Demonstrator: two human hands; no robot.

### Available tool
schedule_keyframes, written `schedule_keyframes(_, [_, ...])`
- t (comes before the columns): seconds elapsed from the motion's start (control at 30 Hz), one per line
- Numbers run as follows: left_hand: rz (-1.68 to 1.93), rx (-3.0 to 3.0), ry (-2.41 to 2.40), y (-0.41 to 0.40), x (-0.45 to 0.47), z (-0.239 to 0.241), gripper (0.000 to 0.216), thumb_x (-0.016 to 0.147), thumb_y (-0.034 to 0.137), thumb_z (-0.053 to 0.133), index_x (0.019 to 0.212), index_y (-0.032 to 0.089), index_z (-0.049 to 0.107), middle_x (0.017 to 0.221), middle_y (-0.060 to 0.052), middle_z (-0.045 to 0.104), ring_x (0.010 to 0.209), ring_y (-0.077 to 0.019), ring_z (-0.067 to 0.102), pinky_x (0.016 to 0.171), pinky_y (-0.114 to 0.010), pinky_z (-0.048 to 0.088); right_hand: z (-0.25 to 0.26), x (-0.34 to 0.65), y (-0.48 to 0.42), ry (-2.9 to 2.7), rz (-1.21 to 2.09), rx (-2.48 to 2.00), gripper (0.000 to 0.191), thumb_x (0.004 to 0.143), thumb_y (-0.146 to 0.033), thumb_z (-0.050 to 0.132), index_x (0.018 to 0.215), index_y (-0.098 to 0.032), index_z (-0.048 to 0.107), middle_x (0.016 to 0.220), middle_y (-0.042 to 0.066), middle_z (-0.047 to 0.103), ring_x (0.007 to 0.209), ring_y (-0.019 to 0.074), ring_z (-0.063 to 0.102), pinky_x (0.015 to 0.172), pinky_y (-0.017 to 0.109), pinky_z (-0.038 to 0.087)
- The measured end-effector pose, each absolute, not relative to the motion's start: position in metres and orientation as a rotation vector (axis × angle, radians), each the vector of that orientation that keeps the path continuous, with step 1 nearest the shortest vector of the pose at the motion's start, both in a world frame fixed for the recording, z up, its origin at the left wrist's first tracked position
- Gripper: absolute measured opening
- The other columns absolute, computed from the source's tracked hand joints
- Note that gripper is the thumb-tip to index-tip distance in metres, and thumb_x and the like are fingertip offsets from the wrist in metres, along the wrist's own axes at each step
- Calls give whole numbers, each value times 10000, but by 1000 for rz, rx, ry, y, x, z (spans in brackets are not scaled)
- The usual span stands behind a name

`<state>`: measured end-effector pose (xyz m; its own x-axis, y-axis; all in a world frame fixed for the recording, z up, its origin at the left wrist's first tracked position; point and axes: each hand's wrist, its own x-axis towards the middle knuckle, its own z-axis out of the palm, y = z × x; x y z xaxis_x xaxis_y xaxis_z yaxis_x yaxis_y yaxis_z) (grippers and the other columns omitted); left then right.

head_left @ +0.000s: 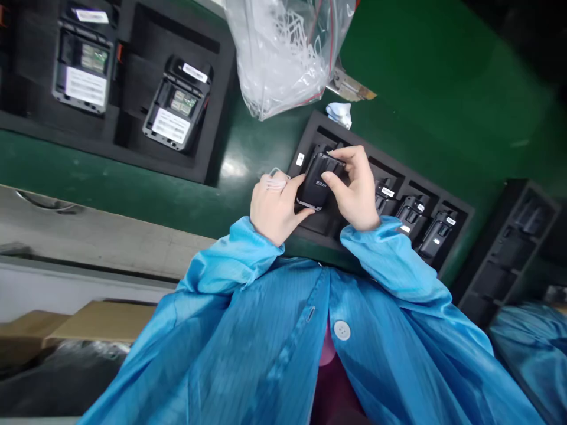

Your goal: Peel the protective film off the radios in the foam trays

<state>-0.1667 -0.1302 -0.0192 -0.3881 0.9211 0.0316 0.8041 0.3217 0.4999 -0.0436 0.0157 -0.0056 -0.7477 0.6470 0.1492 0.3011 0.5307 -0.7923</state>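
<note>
A black handheld device [315, 184] with "Riton" lettering on its face is held between my two hands, above a black foam tray [310, 221]. My left hand [277, 206] grips its left side and lower corner between thumb and fingers. Thin white looped cords [276, 184] lie over the curled fingers of that hand. My right hand [357, 192] pinches the upper right of the device, its thumb on the face and its fingertips at the top edge. Several similar devices, one of them a black device [437, 232] with white labels, sit in the tray's right slots.
A clear zip bag [287, 65] of white cords lies behind the tray, beside a utility knife [352, 87] and a crumpled white-blue scrap [339, 113]. At left, a larger foam tray [177, 162] holds opened devices [177, 106]. Another tray [505, 242] and a person's blue sleeve [531, 342] are right.
</note>
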Motion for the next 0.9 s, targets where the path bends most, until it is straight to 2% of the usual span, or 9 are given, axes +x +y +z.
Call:
schedule_keyframes(0.17, [650, 1546, 2325, -131, -166, -18, 670, 794, 569, 684, 1330, 185, 564, 1069, -129, 601, 1024, -322, 541, 847, -409, 402, -8, -44, 7, -2528, 744, -886, 302, 923, -373, 539, 1186, -225, 522, 1168, 51, 573, 1111, 231, 510, 1004, 466, 409])
schedule_keyframes(0.4, [623, 1542, 2326, -131, -165, -16, 667, 802, 555, 684, 1338, 179, 554, 1074, -133, 599, 1018, -314, 543, 861, -402, 395, -10, -46, 0, -2665, 446, -996, 354, 934, -358, 480, 1239, -183, 522, 1240, 128, 496, 1152, 279, 451, 1007, 484, 401])
schedule_keyframes(0.67, [625, 1540, 2320, -131, -165, -19, 663, 816, 555, 660, 1355, 188, 541, 1072, -136, 600, 1016, -321, 539, 859, -416, 408, -10, -49, -10, -2708, 302, -995, 354, 962, -336, 447, 1264, -179, 547, 1177, 149, 540, 1140, 313, 458, 994, 527, 392])
schedule_keyframes(0.9, [660, 1552, 2333, -132, -166, -21, 650, 811, 551, 670, 1341, 190, 561, 1065, -130, 603, 988, -308, 544, 852, -410, 422, -6, -48, -8, -2766, 231, -932, 312, 980, -334, 399, 1188, -211, 595, 1028, 106, 567, 1061, 284, 489, 1015, 528, 356])
